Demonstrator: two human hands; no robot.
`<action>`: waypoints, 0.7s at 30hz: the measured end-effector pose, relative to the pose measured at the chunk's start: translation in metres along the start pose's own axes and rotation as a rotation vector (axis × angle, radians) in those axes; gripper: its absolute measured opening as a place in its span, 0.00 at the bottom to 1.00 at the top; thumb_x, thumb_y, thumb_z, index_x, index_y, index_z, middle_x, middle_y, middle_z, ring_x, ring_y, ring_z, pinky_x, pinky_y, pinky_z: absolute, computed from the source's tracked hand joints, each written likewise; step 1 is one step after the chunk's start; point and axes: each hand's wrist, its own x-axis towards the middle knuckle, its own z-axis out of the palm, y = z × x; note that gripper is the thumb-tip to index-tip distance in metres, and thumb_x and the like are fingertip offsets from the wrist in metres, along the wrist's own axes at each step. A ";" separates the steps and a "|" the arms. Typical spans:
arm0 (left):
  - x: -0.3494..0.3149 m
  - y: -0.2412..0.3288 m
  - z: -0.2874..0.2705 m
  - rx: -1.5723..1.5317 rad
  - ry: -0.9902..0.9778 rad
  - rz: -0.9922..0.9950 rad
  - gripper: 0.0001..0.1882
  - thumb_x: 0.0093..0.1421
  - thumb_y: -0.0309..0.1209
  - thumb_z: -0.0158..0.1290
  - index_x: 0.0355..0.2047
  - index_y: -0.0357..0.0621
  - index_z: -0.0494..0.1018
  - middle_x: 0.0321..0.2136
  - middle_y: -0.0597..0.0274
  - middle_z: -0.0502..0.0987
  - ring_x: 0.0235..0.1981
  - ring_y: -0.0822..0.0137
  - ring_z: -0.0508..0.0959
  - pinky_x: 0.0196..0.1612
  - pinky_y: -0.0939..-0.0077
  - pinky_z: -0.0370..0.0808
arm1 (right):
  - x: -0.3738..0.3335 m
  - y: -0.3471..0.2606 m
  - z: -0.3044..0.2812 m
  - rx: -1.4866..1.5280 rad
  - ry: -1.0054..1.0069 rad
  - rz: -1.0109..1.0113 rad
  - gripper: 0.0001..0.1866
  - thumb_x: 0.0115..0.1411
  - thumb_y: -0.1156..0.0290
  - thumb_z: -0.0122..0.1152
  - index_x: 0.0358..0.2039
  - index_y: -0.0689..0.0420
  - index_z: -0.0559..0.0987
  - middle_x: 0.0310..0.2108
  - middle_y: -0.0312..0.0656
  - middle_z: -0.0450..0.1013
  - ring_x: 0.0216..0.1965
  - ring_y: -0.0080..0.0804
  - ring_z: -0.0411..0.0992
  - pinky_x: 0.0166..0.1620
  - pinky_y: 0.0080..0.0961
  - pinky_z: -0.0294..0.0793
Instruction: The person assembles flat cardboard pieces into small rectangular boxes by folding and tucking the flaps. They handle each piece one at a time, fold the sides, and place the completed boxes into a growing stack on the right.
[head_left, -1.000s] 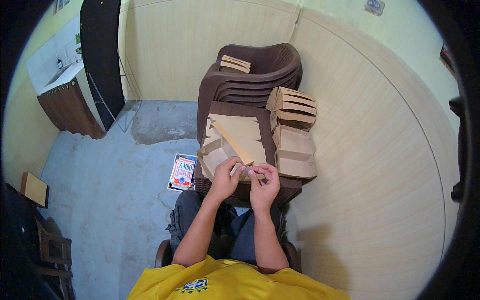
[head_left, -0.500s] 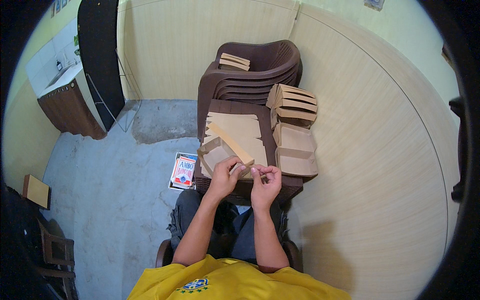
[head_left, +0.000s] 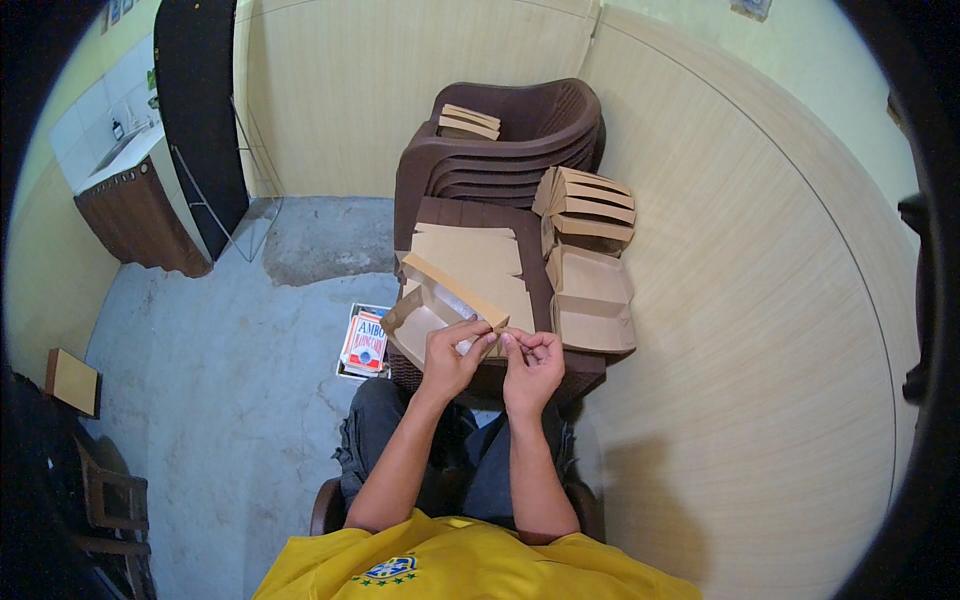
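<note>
A partly folded brown cardboard box (head_left: 422,309) is held tilted over the front of a dark brown table, its long side wall raised. My left hand (head_left: 455,355) grips it near the right-hand corner, thumb and fingers closed on the wall. My right hand (head_left: 530,365) pinches the same corner between thumb and fingertips, touching the left fingers. The exact flap under the fingertips is too small to make out. Beneath and behind the box lie flat cardboard blanks (head_left: 490,262) with notched edges.
To the right stand an open folded box (head_left: 592,290) and a stack of folded boxes (head_left: 590,208). Behind are stacked brown plastic armchairs (head_left: 500,165) with more folded boxes (head_left: 469,122) on the seat. A white container of printed packets (head_left: 364,342) sits at the left. A wooden wall panel (head_left: 740,300) curves along the right.
The box has swung a little to the left and tilted, showing more of its inner side. Both hands stay at the same corner with small finger shifts.
</note>
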 end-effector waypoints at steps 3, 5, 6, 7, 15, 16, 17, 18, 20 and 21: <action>-0.002 -0.003 0.000 0.016 -0.016 0.075 0.12 0.61 0.21 0.67 0.45 0.33 0.86 0.39 0.46 0.88 0.41 0.58 0.89 0.49 0.67 0.82 | -0.001 0.001 0.000 -0.027 -0.009 -0.016 0.16 0.65 0.87 0.69 0.38 0.59 0.69 0.43 0.53 0.84 0.45 0.31 0.83 0.51 0.26 0.83; -0.006 -0.002 0.002 0.036 -0.005 0.093 0.11 0.61 0.21 0.67 0.45 0.33 0.86 0.39 0.45 0.88 0.40 0.57 0.89 0.49 0.66 0.82 | -0.002 0.001 0.000 -0.063 0.003 -0.019 0.16 0.65 0.87 0.70 0.37 0.59 0.68 0.43 0.54 0.84 0.46 0.31 0.83 0.52 0.26 0.83; -0.008 -0.001 0.005 0.046 0.010 0.098 0.11 0.62 0.21 0.66 0.45 0.33 0.85 0.39 0.45 0.88 0.40 0.57 0.89 0.48 0.66 0.82 | -0.002 0.001 0.000 -0.076 0.002 -0.026 0.16 0.65 0.87 0.70 0.37 0.59 0.69 0.42 0.54 0.84 0.45 0.31 0.83 0.52 0.26 0.83; -0.009 0.001 0.007 0.045 0.016 0.103 0.10 0.62 0.22 0.66 0.44 0.33 0.85 0.38 0.45 0.88 0.40 0.56 0.89 0.48 0.66 0.82 | -0.002 0.001 0.000 -0.082 0.008 -0.032 0.16 0.64 0.87 0.70 0.37 0.59 0.69 0.42 0.54 0.84 0.45 0.30 0.83 0.52 0.26 0.83; -0.008 -0.003 -0.001 -0.092 0.009 -0.090 0.08 0.66 0.26 0.65 0.41 0.33 0.84 0.38 0.52 0.88 0.41 0.63 0.88 0.47 0.69 0.82 | -0.002 -0.007 -0.005 0.015 -0.076 0.006 0.16 0.64 0.88 0.70 0.36 0.59 0.69 0.42 0.54 0.85 0.45 0.29 0.83 0.51 0.23 0.81; -0.007 -0.005 -0.001 -0.105 -0.013 -0.129 0.08 0.66 0.27 0.65 0.42 0.33 0.85 0.39 0.53 0.88 0.42 0.64 0.88 0.47 0.69 0.82 | -0.002 -0.008 -0.005 0.006 -0.082 0.006 0.16 0.64 0.88 0.70 0.35 0.59 0.69 0.41 0.54 0.85 0.45 0.29 0.83 0.50 0.23 0.81; -0.006 -0.006 -0.002 -0.119 -0.010 -0.079 0.08 0.66 0.27 0.65 0.42 0.33 0.84 0.38 0.53 0.87 0.41 0.64 0.87 0.47 0.70 0.82 | -0.001 -0.008 -0.006 0.024 -0.096 -0.019 0.17 0.64 0.88 0.71 0.35 0.59 0.69 0.41 0.54 0.85 0.45 0.29 0.83 0.50 0.22 0.81; -0.004 -0.007 -0.003 -0.126 -0.019 -0.053 0.09 0.67 0.27 0.65 0.42 0.32 0.84 0.38 0.53 0.86 0.41 0.65 0.87 0.47 0.71 0.81 | -0.001 -0.007 -0.006 -0.018 -0.095 0.003 0.17 0.63 0.88 0.71 0.35 0.59 0.69 0.41 0.54 0.85 0.44 0.29 0.83 0.50 0.22 0.81; -0.003 -0.010 -0.002 -0.127 -0.040 -0.028 0.09 0.67 0.27 0.65 0.42 0.32 0.83 0.38 0.53 0.86 0.41 0.67 0.86 0.47 0.72 0.80 | -0.001 -0.006 -0.007 -0.039 -0.106 -0.006 0.17 0.63 0.89 0.71 0.35 0.59 0.68 0.40 0.53 0.85 0.44 0.29 0.83 0.49 0.22 0.81; -0.004 -0.011 -0.002 -0.117 -0.052 -0.031 0.09 0.67 0.27 0.65 0.43 0.32 0.83 0.39 0.54 0.85 0.42 0.67 0.86 0.47 0.72 0.80 | -0.001 -0.005 -0.007 -0.047 -0.109 -0.017 0.17 0.63 0.87 0.72 0.34 0.59 0.68 0.40 0.53 0.85 0.44 0.29 0.83 0.49 0.23 0.81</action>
